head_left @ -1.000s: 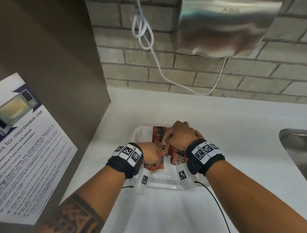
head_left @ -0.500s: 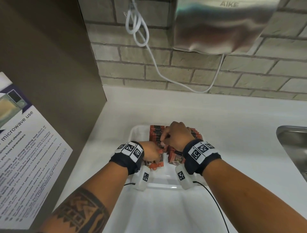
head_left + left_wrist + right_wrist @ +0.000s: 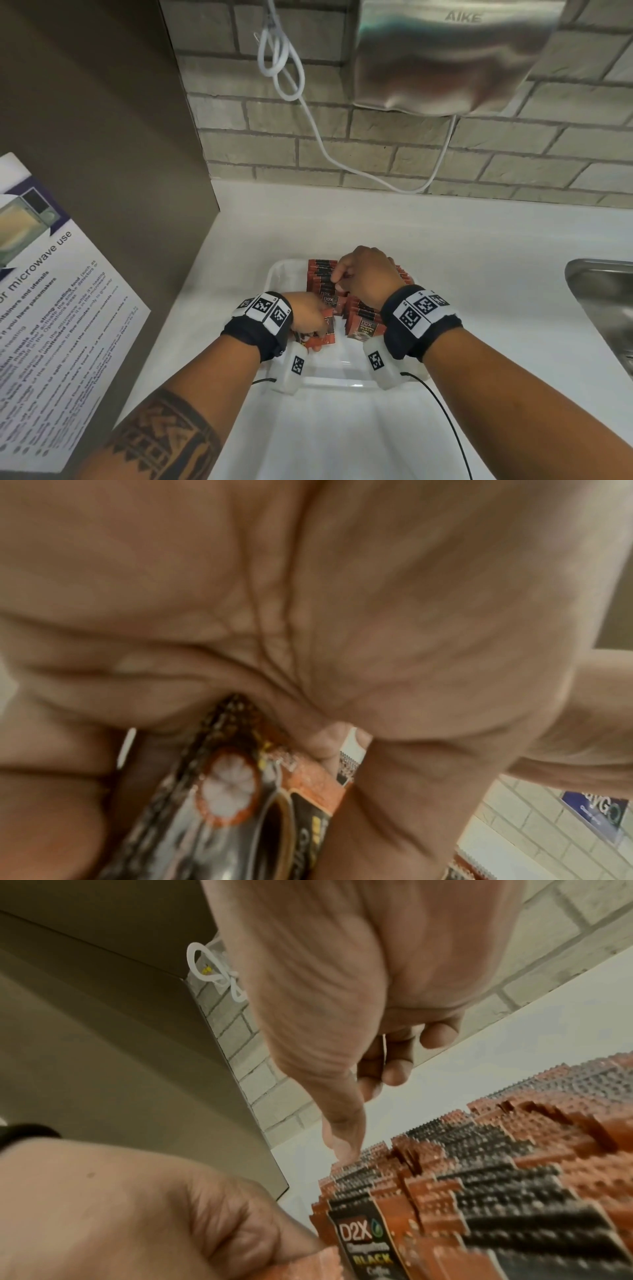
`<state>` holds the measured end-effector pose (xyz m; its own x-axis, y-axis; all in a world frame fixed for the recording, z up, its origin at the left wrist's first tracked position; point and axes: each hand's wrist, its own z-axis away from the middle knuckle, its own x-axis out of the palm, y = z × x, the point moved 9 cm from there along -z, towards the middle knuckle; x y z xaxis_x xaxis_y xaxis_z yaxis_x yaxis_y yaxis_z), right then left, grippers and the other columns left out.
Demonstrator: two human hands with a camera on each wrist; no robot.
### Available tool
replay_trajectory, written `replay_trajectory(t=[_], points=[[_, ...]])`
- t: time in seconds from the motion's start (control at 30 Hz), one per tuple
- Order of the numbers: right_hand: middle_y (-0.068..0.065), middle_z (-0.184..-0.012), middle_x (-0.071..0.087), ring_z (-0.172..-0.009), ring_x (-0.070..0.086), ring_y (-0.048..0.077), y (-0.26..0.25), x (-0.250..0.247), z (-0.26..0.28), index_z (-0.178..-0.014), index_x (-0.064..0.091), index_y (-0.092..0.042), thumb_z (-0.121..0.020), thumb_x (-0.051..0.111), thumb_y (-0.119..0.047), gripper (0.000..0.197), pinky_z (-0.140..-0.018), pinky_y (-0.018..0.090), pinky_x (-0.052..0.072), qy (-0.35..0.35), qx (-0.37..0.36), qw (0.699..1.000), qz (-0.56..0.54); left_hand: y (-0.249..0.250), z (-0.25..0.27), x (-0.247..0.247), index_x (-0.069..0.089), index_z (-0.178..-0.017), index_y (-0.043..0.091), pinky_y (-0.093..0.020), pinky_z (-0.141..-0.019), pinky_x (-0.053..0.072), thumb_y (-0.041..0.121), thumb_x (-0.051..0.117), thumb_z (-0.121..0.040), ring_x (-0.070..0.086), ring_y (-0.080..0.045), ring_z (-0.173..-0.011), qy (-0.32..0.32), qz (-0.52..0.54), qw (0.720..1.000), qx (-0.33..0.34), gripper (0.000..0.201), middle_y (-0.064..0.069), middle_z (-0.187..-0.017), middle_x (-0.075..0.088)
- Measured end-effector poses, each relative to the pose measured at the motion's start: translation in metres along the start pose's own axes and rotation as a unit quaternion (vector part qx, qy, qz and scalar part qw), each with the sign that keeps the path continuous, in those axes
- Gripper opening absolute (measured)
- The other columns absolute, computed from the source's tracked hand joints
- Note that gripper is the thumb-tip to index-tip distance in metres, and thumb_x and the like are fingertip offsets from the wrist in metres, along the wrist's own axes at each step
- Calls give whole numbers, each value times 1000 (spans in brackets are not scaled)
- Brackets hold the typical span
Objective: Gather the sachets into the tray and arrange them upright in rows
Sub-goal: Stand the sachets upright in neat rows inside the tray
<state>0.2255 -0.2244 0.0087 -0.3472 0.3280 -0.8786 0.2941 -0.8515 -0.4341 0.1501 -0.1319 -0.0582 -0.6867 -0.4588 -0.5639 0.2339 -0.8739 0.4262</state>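
A white tray lies on the white counter. Orange-and-black sachets stand upright in it in two rows, with the right row nearer me. My left hand is at the tray's near left and grips a few sachets; the left wrist view shows one sachet pinched below the palm. My right hand hovers over the rows with its fingers curled. Its thumb tip touches the tops of the left row, pinching them against the forefinger.
A brown panel with a microwave notice closes off the left side. A steel sink lies at the right. A brick wall behind holds a hand dryer and a looped white cable.
Both hands have stayed almost where they were over the tray. The head view has tipped slightly, so the scene sits a little higher in the frame.
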Motion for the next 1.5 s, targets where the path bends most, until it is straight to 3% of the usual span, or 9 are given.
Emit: replay_trajectory(t=[0.17,0.37,0.5,0.63,0.73,0.8,1.0,1.23,1.5], points=[[-10,-85,71,-84,65,11,-1,-15,18,-88,76,-21,-88,69,-15,9,-63,12,42,9,-13,995,-97,-12,6,-4,67,-111,3,-45,-89,57,15,65,-88,74,-35,-97,-1,87,996,6,26,-15,-105,76],[-10,-85,71,-76,62,3,-2,-4,42,-97,73,-21,-89,72,-28,11,-55,10,40,-54,-6,991,-121,-6,31,-21,65,-119,5,-29,-66,60,7,70,-93,74,-28,-88,-2,367,924,110,27,-17,-102,74],[-4,-81,74,-68,63,0,0,-19,42,-95,75,-16,-86,78,-24,13,-68,16,45,-5,3,970,-241,-2,43,-33,67,-125,12,-29,-71,60,10,72,-91,73,-24,-91,35,431,887,166,35,-9,-105,75],[-7,-83,74,-73,63,3,3,-46,36,-86,74,-24,-88,75,-26,3,-65,16,44,96,-6,977,-191,-19,50,-45,67,-111,11,-30,-67,60,12,71,-93,74,-23,-83,99,330,932,109,19,-12,-102,76],[-13,-79,70,-74,63,3,-3,-37,33,-84,78,-21,-89,71,-19,9,-60,6,41,81,-23,987,-133,-36,57,-56,70,-101,10,-29,-62,59,14,63,-92,74,-21,-72,160,134,978,5,12,-9,-89,76],[-14,-75,70,-68,61,1,-9,-21,32,-80,80,-20,-87,69,-15,14,-56,8,41,58,-40,993,-95,-35,56,-49,70,-101,11,-27,-57,54,18,61,-93,71,-18,-65,126,85,988,-17,15,-3,-82,75],[-9,-69,68,-73,63,16,-8,13,16,-60,75,-26,-76,69,-14,21,-69,35,59,47,-39,998,11,-10,33,-10,65,-116,12,-25,-60,50,22,61,-96,71,-17,-72,13,53,998,10,23,-4,-99,78],[-3,-82,67,-85,62,23,-6,23,9,-62,75,-27,-74,73,-13,19,-80,37,58,12,-28,999,44,-3,6,1,65,-123,12,-36,-81,54,26,64,-93,72,-31,-101,-2,10,1000,4,33,-12,-113,73],[-7,-80,67,-87,63,21,-1,27,3,-60,71,-30,-75,75,-17,20,-85,37,56,-6,-28,998,47,-4,-3,0,68,-116,12,-27,-66,48,29,63,-93,73,-30,-100,-3,17,1000,-2,28,-10,-110,75]])
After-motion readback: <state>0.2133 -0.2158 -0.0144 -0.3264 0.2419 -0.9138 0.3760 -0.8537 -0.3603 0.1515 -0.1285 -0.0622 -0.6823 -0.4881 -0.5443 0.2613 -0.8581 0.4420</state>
